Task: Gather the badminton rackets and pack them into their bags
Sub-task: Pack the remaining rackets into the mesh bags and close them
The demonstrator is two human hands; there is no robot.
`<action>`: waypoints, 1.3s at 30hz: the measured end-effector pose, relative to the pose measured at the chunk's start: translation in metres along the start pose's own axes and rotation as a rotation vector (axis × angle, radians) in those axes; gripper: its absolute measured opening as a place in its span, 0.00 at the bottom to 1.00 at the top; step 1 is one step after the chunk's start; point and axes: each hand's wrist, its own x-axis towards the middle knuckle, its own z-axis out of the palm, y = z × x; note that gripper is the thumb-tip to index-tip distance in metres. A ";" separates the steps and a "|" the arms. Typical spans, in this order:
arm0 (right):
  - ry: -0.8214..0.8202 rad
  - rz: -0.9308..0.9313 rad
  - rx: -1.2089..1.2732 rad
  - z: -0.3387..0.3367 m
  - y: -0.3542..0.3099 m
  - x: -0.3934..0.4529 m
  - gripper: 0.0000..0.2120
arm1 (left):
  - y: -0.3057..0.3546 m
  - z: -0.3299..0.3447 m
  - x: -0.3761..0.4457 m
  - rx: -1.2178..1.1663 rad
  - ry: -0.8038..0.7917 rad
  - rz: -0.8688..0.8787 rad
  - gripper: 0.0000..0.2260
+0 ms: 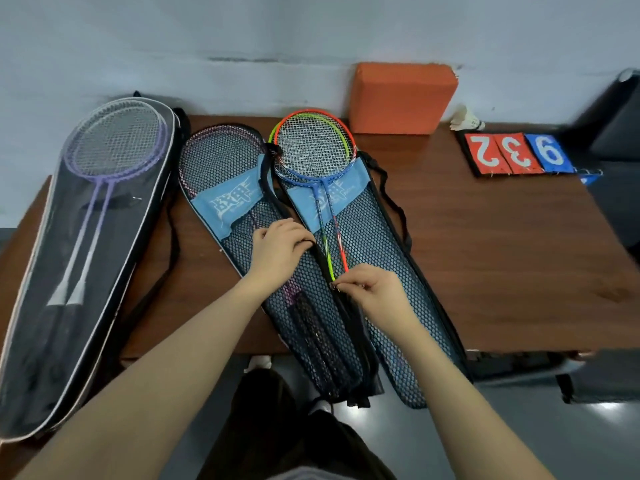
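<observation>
Three racket bags lie side by side on a brown wooden table [485,244] set against a pale wall. At the left, a clear-fronted black bag [69,271] encloses two purple rackets [114,147], their heads toward the wall. In the middle, a black mesh bag with a light-blue panel [242,216] holds a pink-framed racket whose head shows through the mesh. At the right, a second mesh bag [388,271] lies with its long edge open; an orange racket and a yellow-green and blue racket [315,147] rest in it, their heads projecting past the bag's top and their shafts exposed along the opening. The left hand [277,251], fingers curled, grips the black edge of this bag just beside the shafts. The right hand [374,289] pinches a small zipper pull [335,286] between thumb and forefinger at the bag's edge, lower along the opening. Behind the bags stands an orange foam block [401,98]; to the right lie a shuttlecock [465,121] and flip score cards [516,154] showing 2, 3 and 9.
</observation>
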 end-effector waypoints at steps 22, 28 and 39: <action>0.147 0.143 0.254 -0.025 0.022 -0.075 0.05 | 0.047 0.023 -0.053 -0.120 0.124 0.137 0.06; 0.149 0.223 0.231 -0.028 0.035 -0.099 0.06 | 0.066 0.028 -0.032 -0.158 0.138 0.089 0.09; 0.246 0.211 0.074 -0.011 0.035 -0.085 0.06 | 0.054 0.026 -0.043 -0.120 0.057 0.076 0.16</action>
